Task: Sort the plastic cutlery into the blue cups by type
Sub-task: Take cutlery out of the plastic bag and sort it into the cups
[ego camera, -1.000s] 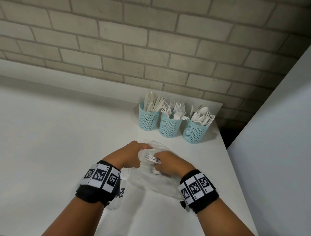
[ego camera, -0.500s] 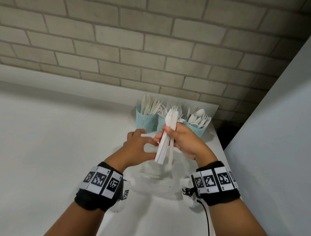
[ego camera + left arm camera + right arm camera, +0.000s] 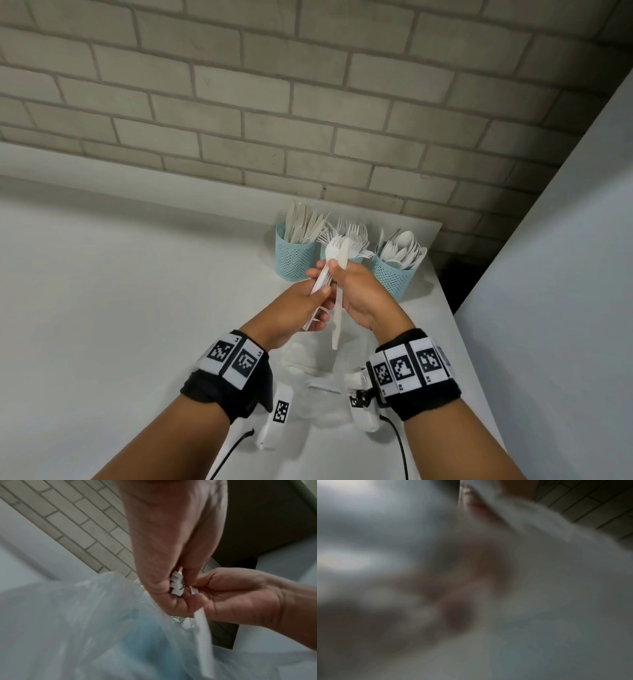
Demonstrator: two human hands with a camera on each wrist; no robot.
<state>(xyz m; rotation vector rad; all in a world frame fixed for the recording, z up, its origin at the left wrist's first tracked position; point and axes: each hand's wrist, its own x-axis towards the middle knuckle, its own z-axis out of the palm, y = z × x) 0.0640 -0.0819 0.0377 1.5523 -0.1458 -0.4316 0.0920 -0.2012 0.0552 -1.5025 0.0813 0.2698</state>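
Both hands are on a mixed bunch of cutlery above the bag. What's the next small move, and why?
Probably the right hand should draw the knife clear and carry it to the left cup, which holds knives. The knife already hangs apart from the bundle that the left hand grips, so it separates easily.

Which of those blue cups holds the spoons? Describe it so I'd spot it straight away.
Look at the far right corner of the white table, below the brick wall, where three blue mesh cups stand in a row. The spoon cup is the rightmost, nearest the table's edge; only it shows rounded bowls, not blades or tines.
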